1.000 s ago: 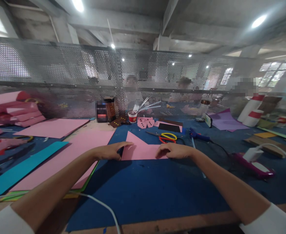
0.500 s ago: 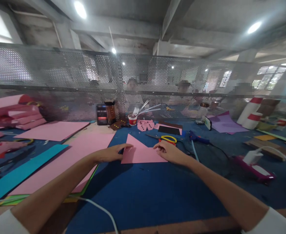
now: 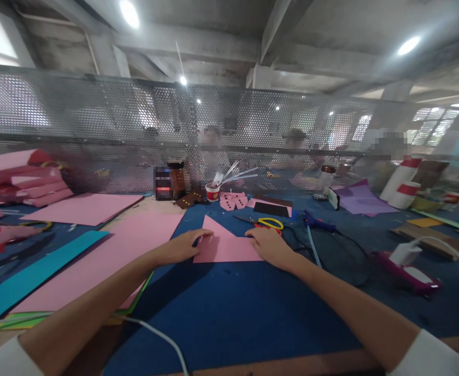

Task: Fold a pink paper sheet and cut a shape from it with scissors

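Note:
A piece of pink paper (image 3: pixel 225 249), with a pointed peak at its left and a lower straight part at its right, lies on the blue tabletop in front of me. My left hand (image 3: pixel 182 245) holds its left edge, thumb below and fingers bent over the top. At the other end, my right hand (image 3: pixel 268 244) has its fingers curled on the paper's right part, covering that corner. Just behind the right hand rest scissors (image 3: pixel 271 223) with yellow and red handles. A blue glue gun (image 3: pixel 319 222) lies farther right.
Large pink sheets (image 3: pixel 135 245) and a teal strip (image 3: pixel 45 274) lie at the left. Behind stand a paper cup (image 3: pixel 212 193) with strips and a brown jar (image 3: pixel 178 180). At right are a purple power strip (image 3: pixel 409 274) and cables. A perforated metal screen (image 3: pixel 245 120) crosses the back.
My right hand has shifted slightly left along the paper, covering more of its right corner. The left hand and the paper have barely moved.

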`<state>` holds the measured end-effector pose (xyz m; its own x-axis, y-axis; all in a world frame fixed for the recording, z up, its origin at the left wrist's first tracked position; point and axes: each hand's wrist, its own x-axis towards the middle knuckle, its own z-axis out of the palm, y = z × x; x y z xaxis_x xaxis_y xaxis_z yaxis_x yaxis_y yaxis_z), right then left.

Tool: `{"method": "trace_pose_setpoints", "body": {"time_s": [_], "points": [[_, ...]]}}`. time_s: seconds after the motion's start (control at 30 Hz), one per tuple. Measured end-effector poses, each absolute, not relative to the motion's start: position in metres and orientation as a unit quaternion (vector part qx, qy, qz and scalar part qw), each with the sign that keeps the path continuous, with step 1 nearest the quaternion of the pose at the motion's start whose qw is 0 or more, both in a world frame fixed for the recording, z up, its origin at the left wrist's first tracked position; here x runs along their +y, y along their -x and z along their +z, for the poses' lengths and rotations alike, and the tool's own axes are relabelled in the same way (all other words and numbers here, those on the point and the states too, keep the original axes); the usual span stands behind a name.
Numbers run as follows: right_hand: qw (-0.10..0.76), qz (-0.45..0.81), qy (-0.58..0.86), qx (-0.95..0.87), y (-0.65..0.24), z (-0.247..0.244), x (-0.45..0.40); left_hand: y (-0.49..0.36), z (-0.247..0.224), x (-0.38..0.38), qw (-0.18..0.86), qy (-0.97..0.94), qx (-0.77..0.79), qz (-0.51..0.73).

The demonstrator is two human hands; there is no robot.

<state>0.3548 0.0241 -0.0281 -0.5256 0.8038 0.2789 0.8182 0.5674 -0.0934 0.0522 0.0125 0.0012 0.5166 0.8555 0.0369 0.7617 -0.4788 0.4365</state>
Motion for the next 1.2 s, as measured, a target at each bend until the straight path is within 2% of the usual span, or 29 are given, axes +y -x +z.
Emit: {"method": "trace_pose_setpoints", "body": {"time_s": [0.17,0.6,0.97,1.1,1.2], "points": [[0.130,0.003,0.476,-0.870,-0.352,-0.024,0.023,-0.051,-0.005,0.017,0.177,-0.854,0.464,0.156],[0.180,0.036,0.499,-0.847,-0.350,-0.011,0.016,-0.061,-0.004,0.015,0.223,-0.809,0.455,0.297],[0.361,0.063,0.476,-0.799,-0.361,0.006,0.006,-0.059,0.019,0.010,0.232,-0.677,0.535,0.448],[0.432,0.093,0.437,-0.783,-0.361,0.010,0.004,-0.053,0.012,0.017,0.215,-0.696,0.533,0.430],[0.465,0.116,0.418,-0.772,-0.360,0.012,0.002,-0.050,0.004,0.021,0.121,-0.751,0.542,0.358]]}}
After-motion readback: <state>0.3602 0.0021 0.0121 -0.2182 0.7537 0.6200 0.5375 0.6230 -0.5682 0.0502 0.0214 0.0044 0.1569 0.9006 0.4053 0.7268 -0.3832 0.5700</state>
